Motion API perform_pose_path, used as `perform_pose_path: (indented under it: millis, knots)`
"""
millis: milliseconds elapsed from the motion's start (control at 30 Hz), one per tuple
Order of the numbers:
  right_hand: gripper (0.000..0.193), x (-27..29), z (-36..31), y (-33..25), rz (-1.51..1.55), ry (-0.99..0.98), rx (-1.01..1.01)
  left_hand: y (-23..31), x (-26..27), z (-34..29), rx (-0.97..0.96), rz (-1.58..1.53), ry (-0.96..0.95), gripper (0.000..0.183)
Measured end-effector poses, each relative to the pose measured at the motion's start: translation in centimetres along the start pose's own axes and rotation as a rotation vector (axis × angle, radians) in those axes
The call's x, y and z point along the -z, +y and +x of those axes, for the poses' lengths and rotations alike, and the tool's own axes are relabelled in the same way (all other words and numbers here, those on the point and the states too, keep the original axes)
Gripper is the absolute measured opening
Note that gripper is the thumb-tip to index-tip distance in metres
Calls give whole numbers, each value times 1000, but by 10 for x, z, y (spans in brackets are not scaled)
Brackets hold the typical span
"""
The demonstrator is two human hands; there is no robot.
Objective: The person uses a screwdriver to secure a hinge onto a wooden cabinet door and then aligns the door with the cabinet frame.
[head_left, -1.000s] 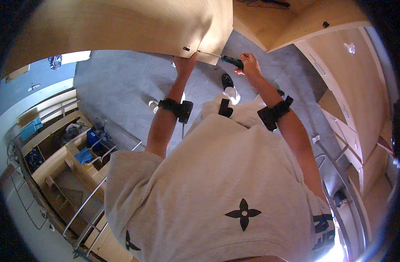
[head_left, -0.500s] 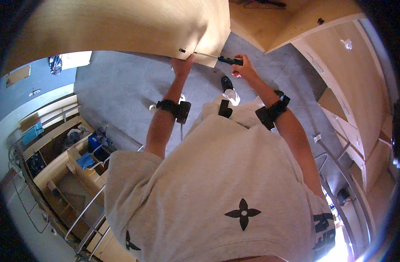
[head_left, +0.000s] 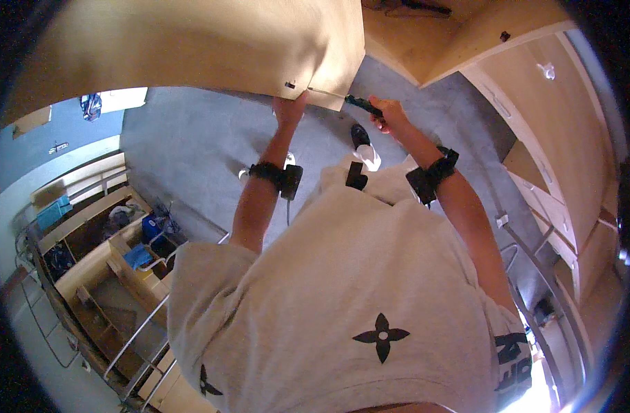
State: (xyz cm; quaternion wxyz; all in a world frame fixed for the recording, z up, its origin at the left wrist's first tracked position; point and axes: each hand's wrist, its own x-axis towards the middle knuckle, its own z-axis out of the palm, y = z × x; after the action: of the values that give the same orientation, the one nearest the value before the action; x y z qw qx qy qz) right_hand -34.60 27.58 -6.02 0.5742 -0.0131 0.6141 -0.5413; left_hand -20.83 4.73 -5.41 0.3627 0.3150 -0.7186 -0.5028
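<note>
A pale wooden door panel (head_left: 212, 48) hangs at the upper left, with a small dark fitting (head_left: 289, 85) near its lower edge. My left hand (head_left: 290, 109) is closed at that lower edge; its fingers are partly hidden by the panel. My right hand (head_left: 389, 115) wraps round the dark green handle of a screwdriver (head_left: 361, 104). The thin shaft runs left across the panel's lower corner. Its tip lies close to my left fingertips, and I cannot tell whether it sits in a screw.
An open wooden cabinet (head_left: 453, 48) stands at the upper right, beside tall doors with handles (head_left: 521, 89). Metal rails (head_left: 139, 330) and wooden compartments with bags (head_left: 150, 230) are at the lower left. My shoe (head_left: 360, 135) is on the grey floor (head_left: 184, 138).
The screwdriver's handle end has dropped slightly, with my right hand, so the handle slants more. My left hand keeps its place at the panel edge. The whole view has shifted a little.
</note>
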Motion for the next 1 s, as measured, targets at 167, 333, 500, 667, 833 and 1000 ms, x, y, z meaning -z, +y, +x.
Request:
perform_pose_path:
  millis: [167, 333, 500, 667, 833, 1000]
  knots:
    - [26, -11, -5, -5, -976, 344, 1146, -5, 6, 1, 61, 404, -110, 41]
    - [34, 0, 8, -20, -307, -169, 31, -19, 6, 5, -90, 437, -134, 30]
    - [39, -2, 12, -16, -1171, 360, 1042, -20, 4, -1, 39, 137, -74, 39]
    - [35, -5, 16, -20, -613, -176, 258, -26, 7, 0, 6, 141, -101, 47]
    - [37, -12, 10, -15, -806, 178, 565, -28, 9, 0, 104, 122, -118, 52]
    - [47, -16, 3, -20, -1128, 234, 921, -10, 6, -3, -8, 333, -123, 56]
